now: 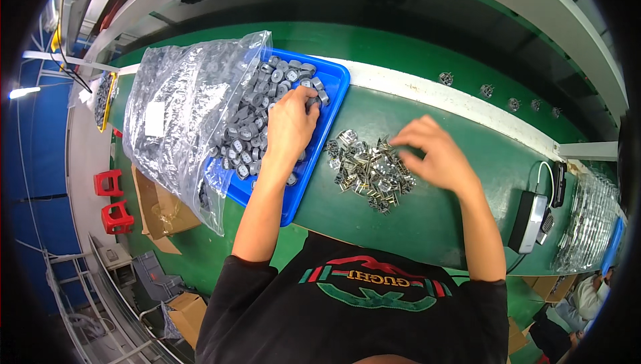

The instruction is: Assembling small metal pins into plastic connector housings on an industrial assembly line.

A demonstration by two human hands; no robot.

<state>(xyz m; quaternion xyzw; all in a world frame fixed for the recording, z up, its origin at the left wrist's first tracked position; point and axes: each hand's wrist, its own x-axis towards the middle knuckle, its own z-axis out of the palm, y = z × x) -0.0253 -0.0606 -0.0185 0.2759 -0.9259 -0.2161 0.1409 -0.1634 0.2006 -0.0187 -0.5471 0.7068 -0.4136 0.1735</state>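
Note:
My left hand (288, 127) is over a blue tray (339, 78) heaped with small grey round plastic parts (248, 123). Its thumb and fingers close around one of these grey parts near the tray's right side. At the right edge of a loose pile of small metal pieces with pins (374, 170), my right hand (437, 155) hovers with thumb and forefinger apart. Nothing shows between those fingers, and the hand is slightly blurred. A clear plastic bag (180, 97) lies over the tray's left part, with more grey parts inside or beneath it.
Several metal pieces stand spaced along the green strip beyond the white rail (427, 90). At the right of the green bench (427, 230) are a white-and-black device (529, 220) with a cable and stacked clear plastic trays (587, 220). Red stools (117, 217) and an open carton (163, 207) stand at left.

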